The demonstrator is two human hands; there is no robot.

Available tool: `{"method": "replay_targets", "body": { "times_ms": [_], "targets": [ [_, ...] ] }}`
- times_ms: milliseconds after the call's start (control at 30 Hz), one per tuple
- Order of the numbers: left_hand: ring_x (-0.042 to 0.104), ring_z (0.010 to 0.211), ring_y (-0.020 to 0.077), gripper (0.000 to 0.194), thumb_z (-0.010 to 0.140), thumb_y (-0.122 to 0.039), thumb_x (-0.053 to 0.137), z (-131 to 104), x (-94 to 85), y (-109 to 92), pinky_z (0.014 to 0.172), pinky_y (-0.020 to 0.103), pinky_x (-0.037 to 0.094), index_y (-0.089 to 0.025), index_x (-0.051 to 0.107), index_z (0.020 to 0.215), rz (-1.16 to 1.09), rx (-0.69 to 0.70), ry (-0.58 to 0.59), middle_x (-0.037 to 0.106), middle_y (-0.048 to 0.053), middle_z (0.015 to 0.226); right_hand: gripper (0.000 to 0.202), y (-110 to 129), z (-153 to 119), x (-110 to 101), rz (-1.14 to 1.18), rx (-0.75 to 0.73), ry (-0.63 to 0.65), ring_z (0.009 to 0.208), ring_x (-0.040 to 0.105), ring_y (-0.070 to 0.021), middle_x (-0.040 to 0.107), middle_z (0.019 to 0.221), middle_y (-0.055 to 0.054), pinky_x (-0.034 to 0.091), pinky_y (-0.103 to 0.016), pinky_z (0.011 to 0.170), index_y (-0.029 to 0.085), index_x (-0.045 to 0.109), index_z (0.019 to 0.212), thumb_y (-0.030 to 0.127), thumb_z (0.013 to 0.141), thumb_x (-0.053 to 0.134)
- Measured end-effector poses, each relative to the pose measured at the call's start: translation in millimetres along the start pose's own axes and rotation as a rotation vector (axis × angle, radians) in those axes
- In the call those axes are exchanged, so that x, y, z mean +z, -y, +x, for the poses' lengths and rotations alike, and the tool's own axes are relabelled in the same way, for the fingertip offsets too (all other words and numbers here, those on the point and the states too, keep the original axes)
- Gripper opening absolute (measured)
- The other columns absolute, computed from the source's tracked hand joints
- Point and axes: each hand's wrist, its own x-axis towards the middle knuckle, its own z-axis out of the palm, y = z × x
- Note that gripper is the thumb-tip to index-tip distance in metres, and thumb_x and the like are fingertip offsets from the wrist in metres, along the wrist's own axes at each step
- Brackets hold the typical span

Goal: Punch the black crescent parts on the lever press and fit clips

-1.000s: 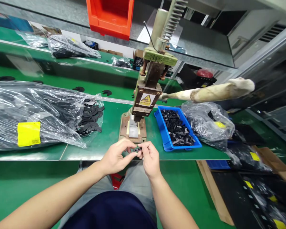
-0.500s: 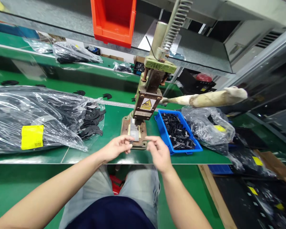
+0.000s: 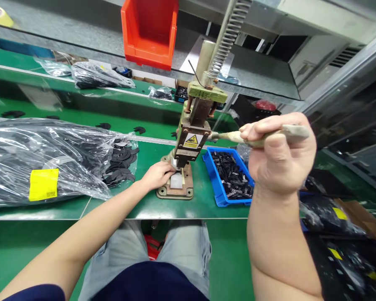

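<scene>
A hand-operated arbor press [image 3: 192,125] with a yellow warning label stands at the middle of the bench. My right hand [image 3: 280,154] is closed around its wrapped lever handle [image 3: 227,136], at the right of the press. My left hand [image 3: 159,173] reaches in from the left, fingertips pinched together just under the ram. A small black part [image 3: 177,171] shows at those fingertips, mostly hidden by the fingers and ram. Below them a pale block [image 3: 176,181] lies on the press base [image 3: 188,190].
A blue tray [image 3: 218,194] of small black parts stands right of the press. To the left lies a clear bag [image 3: 75,163] with curved black pieces [image 3: 122,161] spilling from its mouth. An orange bin [image 3: 148,58] hangs above, by the shelf edge.
My right hand has risen from the press base and taken hold of the lever handle. My left hand has moved slightly up and in, to the spot under the ram.
</scene>
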Motion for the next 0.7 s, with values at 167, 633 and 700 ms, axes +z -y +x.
{"method": "replay_targets", "body": {
  "times_ms": [167,633,700],
  "targets": [
    [0.069,0.109,0.0239,0.022,0.101,-0.025,0.055,2.3,-2.7,-1.9,0.1,0.04,0.052,-0.022,0.077,0.104,0.035,0.033,0.029,0.078,0.007,0.11,0.032,-5.5,-40.1,4.8,-0.04,-0.023,-0.01,0.063,0.057,-0.0141,0.052,0.064,0.002,0.052,-0.038,0.069,0.024,0.052,0.067,0.033,0.092,0.068],
    [0.065,0.118,0.0314,0.032,0.099,-0.03,0.055,7.9,-62.2,47.1,0.107,0.046,0.048,-0.018,0.073,0.123,0.366,-0.224,0.098,0.074,0.014,0.125,0.015,-53.5,-149.7,9.7,-0.277,-0.259,-0.035,0.072,0.068,-0.0206,0.064,0.068,0.002,0.058,-0.056,0.089,0.023,0.059,0.069,0.018,0.08,0.069],
    [0.06,0.125,0.0346,0.038,0.098,-0.03,0.056,11.2,-90.1,75.8,0.111,0.048,0.043,-0.015,0.069,0.13,0.539,-0.367,0.15,0.072,0.017,0.13,0.012,-55.7,-150.4,8.6,-0.258,-0.256,-0.059,0.073,0.069,-0.0197,0.066,0.077,0.002,0.059,-0.055,0.09,0.024,0.063,0.079,0.018,0.077,0.073]
  ]
}}
